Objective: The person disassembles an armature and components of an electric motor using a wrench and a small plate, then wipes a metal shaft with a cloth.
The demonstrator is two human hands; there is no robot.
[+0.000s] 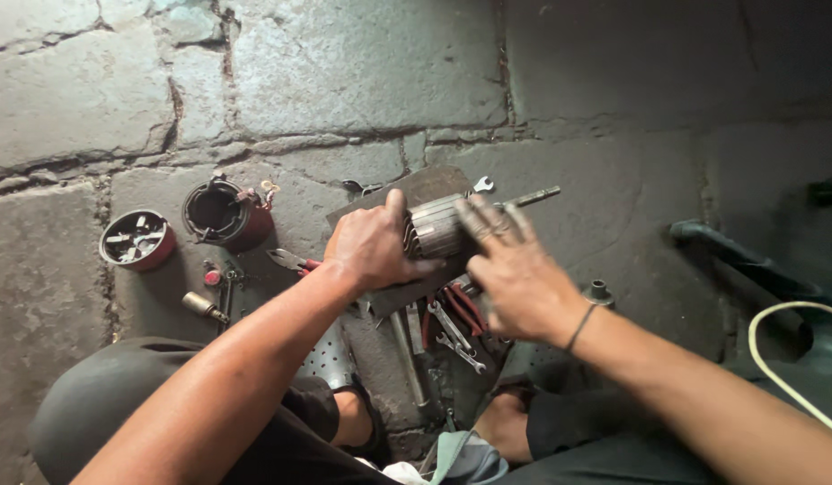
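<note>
Both hands, left hand and right hand, cover much of the rotor

Bare forearms, thin dark wristband, dark trousers, sandals

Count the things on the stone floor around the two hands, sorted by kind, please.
Motor rotor with shaft, under the left hand and right hand: 1
Flat board under the rotor: 1
Round red housings, one with windings, one shallow cap: 2
Open-end spanners clearly seen: 2
Red-handled pliers: 2
Total: 8; smaller bits are too unclear to count.
</note>
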